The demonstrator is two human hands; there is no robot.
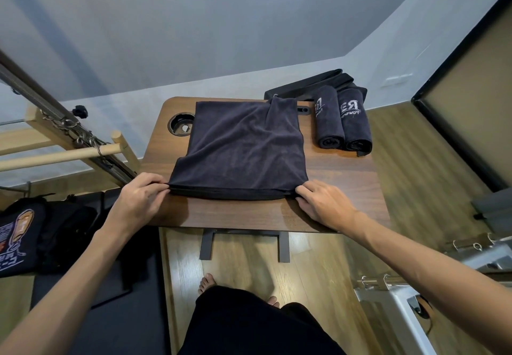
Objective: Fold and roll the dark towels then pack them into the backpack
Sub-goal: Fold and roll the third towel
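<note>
**Now both hands pinch the towel's near edge**

Partly hidden: the towel (241, 146) covers the middle of the table (238, 216), so the wood beneath it cannot be seen, and its far right corner stands up in a fold. The layers along its near edge look stacked, but how many is hard to tell. The backpack (55, 232), left of the table and lower, is dark and its opening cannot be made out; a printed dark cloth (16, 241) overlaps its left side and is cut off by the frame.

The left hand (138, 196) pinches the towel's near left corner, fingers curled on the hem. The right hand (324, 202) pinches the near right corner the same way.

On the table's far right lie 2 rolled towels (343, 122), touching side by side, white lettering up. Behind them, at the table's far edge, sits a black folded pile (310, 83). A round cup hole (181, 124) lies just left of the towel.

Wooden bars with springs (69, 144) stand left of the table. Plank floor (415, 160) lies below, a grey wall (194, 36) behind.
</note>
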